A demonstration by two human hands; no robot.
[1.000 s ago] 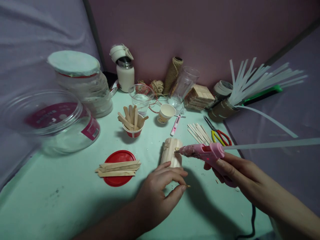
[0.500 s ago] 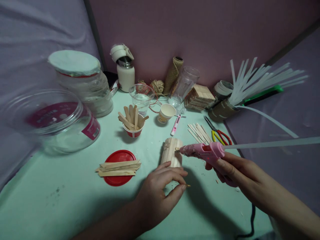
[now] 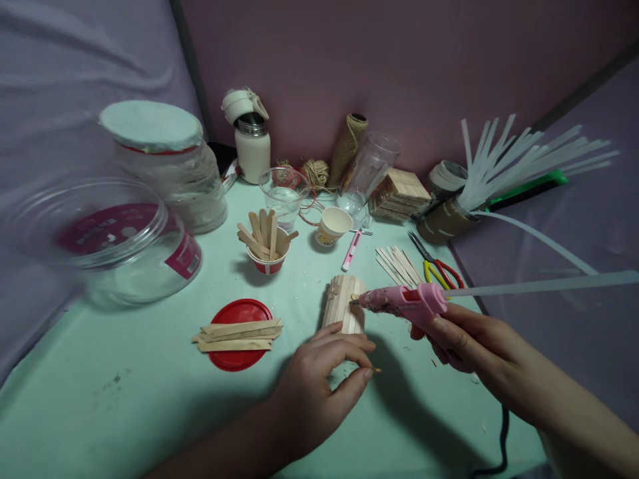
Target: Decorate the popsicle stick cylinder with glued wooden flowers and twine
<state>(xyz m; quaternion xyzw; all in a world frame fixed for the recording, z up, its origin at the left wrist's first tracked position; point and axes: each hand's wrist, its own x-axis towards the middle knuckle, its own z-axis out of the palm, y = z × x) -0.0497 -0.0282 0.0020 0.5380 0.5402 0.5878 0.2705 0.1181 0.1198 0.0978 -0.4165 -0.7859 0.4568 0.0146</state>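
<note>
My right hand [image 3: 464, 342] grips a pink glue gun [image 3: 404, 303] with a long clear glue stick [image 3: 539, 286] trailing out behind it. Its nozzle touches the upper right of a small panel of wooden craft sticks [image 3: 343, 305] lying on the pale green table [image 3: 124, 399]. My left hand [image 3: 319, 386] rests at the panel's near end, fingers curled on the panel's near edge, thumb and forefinger close together.
A red lid [image 3: 238, 342] carries three flat sticks. Behind are a red cup of sticks [image 3: 267, 249], a paper cup [image 3: 332, 226], a pink knife [image 3: 351, 251], loose sticks [image 3: 399, 266], scissors [image 3: 436, 269], clear jars [image 3: 120, 243], twine [image 3: 349, 146], a holder of glue sticks [image 3: 449, 219].
</note>
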